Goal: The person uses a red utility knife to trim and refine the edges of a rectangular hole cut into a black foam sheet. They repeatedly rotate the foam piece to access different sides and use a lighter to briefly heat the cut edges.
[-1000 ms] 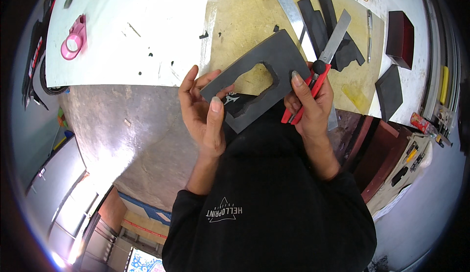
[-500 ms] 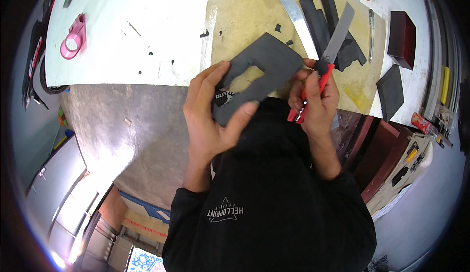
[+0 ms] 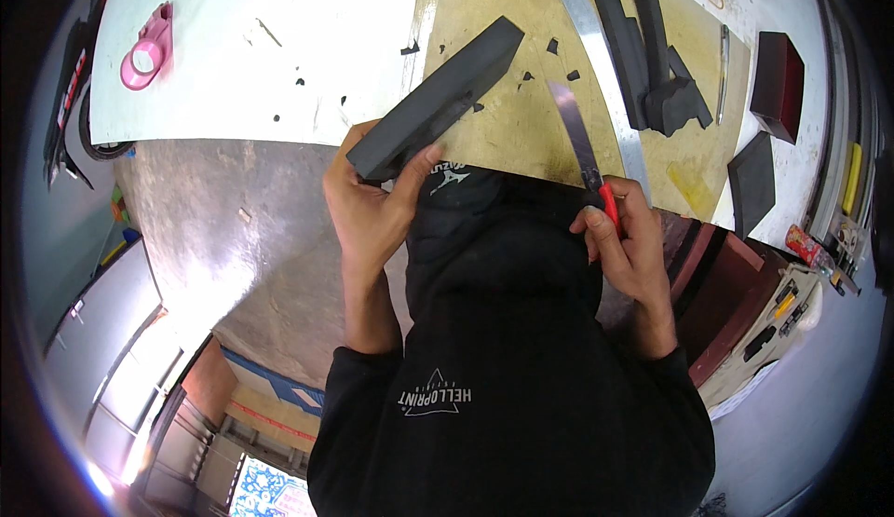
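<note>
One grey block (image 3: 438,98) slanted lengthwise up and rightward from the left hand (image 3: 368,205), which clamped its lower end over the edge of the desk (image 3: 233,79). Well apart, the right hand (image 3: 629,247) gripped a red-handled knife (image 3: 579,138) angled up-left. Pale upside-down lettering (image 3: 436,396) and a triangular emblem (image 3: 438,379) marked the black shirt (image 3: 521,359).

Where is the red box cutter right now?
In the head view, the red box cutter is right of centre, held in the right hand, its blade just left of the metal strip.
</note>
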`<state>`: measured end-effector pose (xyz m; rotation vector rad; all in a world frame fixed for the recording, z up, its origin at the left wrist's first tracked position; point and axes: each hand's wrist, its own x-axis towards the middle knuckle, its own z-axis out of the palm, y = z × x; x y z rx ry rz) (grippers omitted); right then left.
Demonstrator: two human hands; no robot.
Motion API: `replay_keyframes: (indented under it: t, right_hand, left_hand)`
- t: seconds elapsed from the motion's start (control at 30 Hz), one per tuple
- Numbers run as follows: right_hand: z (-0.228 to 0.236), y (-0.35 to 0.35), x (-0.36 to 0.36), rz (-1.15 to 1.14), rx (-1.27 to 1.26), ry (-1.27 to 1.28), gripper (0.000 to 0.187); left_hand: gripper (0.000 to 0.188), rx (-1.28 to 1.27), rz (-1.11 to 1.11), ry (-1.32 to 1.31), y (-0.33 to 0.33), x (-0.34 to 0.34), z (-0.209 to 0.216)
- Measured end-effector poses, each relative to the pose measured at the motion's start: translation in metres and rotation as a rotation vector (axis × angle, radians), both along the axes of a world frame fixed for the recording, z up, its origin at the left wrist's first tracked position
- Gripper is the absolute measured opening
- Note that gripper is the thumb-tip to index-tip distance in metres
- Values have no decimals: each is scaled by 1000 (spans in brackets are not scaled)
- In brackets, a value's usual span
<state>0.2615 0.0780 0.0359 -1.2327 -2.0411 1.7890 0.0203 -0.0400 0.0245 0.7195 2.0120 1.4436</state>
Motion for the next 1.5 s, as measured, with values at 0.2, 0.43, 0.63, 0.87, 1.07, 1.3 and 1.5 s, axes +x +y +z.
replay_keyframes:
  t: [0.2,0.43,0.63,0.87,1.07,1.3,1.5]
  right_hand:
    - [12,-1,-9,144,178,-86,30]
    - [15,1,-34,133,147,-60,28]
    - [18,0,-35,111,3,-58,24]
    - [18,-1,-31,29,-224,17,23]
    - [14,4,-32,-50,-403,79,24]
    - [7,-1,-28,-107,-433,222,22]
    - [2,5,-17,48,-197,85,23]
  left_hand:
    - [40,201,140,252,13,9,1]
    - [56,228,25,746,25,-3,-3]
    - [71,350,58,684,36,14,-25]
    - [76,376,13,703,53,13,-25]
    - [44,270,-105,526,63,7,-30]
    - [28,206,-156,652,55,-3,-31]
    - [27,321,147,499,20,-33,-24]
